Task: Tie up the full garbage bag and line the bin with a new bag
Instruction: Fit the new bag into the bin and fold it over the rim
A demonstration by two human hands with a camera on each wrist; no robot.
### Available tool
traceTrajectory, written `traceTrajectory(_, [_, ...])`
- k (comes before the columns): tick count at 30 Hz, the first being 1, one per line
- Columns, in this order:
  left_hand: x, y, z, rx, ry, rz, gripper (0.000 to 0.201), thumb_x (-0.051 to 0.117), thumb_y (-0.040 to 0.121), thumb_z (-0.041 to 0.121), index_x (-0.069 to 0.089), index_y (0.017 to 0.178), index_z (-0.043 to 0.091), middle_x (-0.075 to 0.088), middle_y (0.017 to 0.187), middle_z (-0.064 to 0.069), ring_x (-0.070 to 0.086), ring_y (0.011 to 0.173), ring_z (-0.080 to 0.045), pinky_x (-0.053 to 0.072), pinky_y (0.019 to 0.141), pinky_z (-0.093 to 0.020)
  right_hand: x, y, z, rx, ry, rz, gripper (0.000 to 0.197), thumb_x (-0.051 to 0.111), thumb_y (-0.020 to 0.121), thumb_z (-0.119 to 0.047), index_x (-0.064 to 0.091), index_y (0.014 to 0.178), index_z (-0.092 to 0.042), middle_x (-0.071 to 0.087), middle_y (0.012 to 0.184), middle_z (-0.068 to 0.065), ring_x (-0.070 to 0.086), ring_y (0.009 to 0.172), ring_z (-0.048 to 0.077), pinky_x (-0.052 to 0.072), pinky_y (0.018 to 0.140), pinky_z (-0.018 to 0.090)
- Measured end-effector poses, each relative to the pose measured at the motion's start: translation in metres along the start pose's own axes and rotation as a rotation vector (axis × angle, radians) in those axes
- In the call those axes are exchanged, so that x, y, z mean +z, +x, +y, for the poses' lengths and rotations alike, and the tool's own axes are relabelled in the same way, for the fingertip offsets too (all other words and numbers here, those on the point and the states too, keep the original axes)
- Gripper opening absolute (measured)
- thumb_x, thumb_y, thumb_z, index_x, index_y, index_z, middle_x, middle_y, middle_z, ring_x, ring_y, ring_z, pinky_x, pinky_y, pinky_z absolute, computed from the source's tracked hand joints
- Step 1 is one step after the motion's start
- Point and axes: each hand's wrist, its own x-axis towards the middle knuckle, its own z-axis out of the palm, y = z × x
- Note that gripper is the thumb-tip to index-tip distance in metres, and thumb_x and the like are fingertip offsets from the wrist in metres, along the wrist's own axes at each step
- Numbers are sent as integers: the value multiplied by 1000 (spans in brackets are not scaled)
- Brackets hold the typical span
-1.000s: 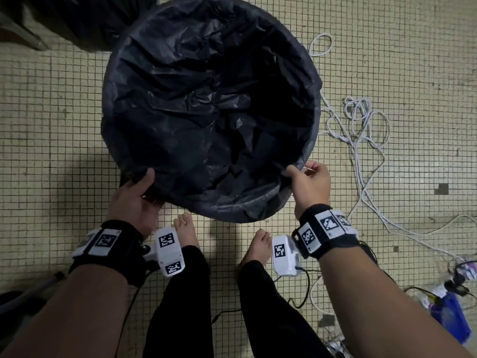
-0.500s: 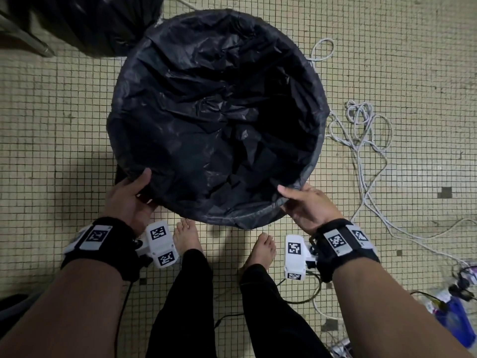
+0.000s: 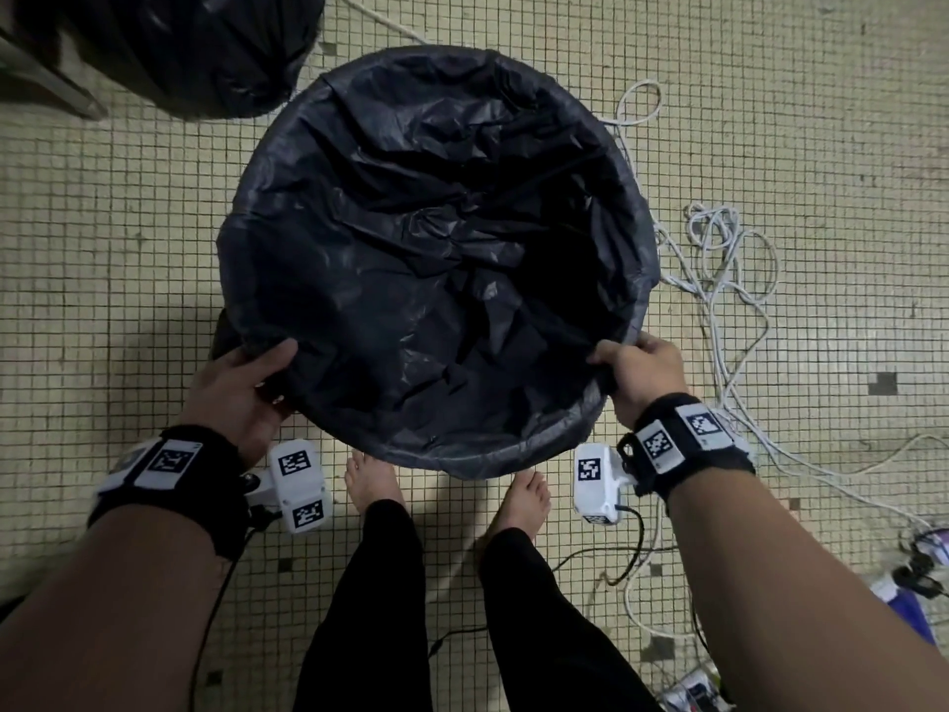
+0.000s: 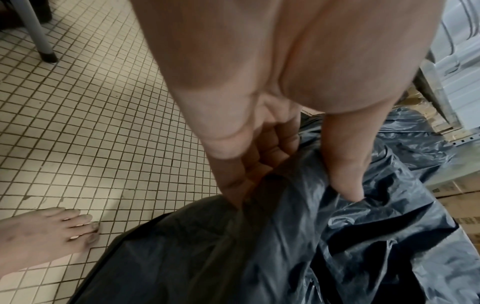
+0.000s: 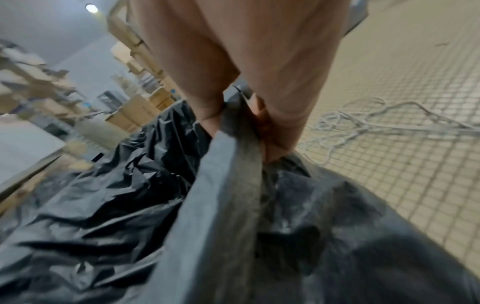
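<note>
A new black bag (image 3: 436,280) lines the round bin, its edge folded over the rim (image 3: 642,238) all around; the bin's wall is hidden under the plastic. My left hand (image 3: 246,382) grips the bag's edge at the near left of the rim, thumb (image 4: 348,181) inside and fingers (image 4: 249,168) outside. My right hand (image 3: 637,367) pinches a fold of the bag (image 5: 233,144) at the near right of the rim. The full black garbage bag (image 3: 190,48) sits on the floor at the far left, cut off by the frame.
The bin stands on a small-tiled floor (image 3: 102,238). Loose white cord (image 3: 729,280) tangles to the right of the bin. My bare feet (image 3: 369,480) stand just in front of it. A metal leg (image 4: 39,35) is at the left, and cartons (image 5: 135,111) are stacked beyond.
Both hands slid along the near rim and closed on the bag's edge; the right hand went from flat against it to pinching a fold. The bin sits lower in the head view.
</note>
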Motion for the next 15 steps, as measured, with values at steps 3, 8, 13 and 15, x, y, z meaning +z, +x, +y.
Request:
traceTrajectory(3, [-5,3,2,11,23,-11,29,69,90,11,67,119,10,73,116,-13,72,105,-28,62,80,-40,-4,2,3,104,138,-86,28,57,70,24,62,86,2,69,78,20,68,75,35,59,59,36])
traceTrajectory(8, [-12,6,5,72,181,-67,48,46,91,-19,77,92,16,78,99,2,75,93,-17,62,70,-28,-16,-3,-8,207,39,-203,45,81,77,-9,65,117,4,75,106,17,72,93,28,60,81,40])
traceTrajectory(13, [-9,15,9,52,212,78,15,70,83,0,76,94,8,76,103,-15,75,93,-31,61,69,-33,-6,3,-21,-79,-72,100,32,72,77,-15,59,105,-5,72,100,10,71,91,27,61,74,44])
traceTrajectory(15, [-8,16,9,51,248,105,14,71,82,2,77,92,10,77,101,-13,75,93,-30,60,68,-31,0,6,-22,-124,-204,159,28,69,71,-17,63,90,3,70,86,13,70,84,34,60,79,53])
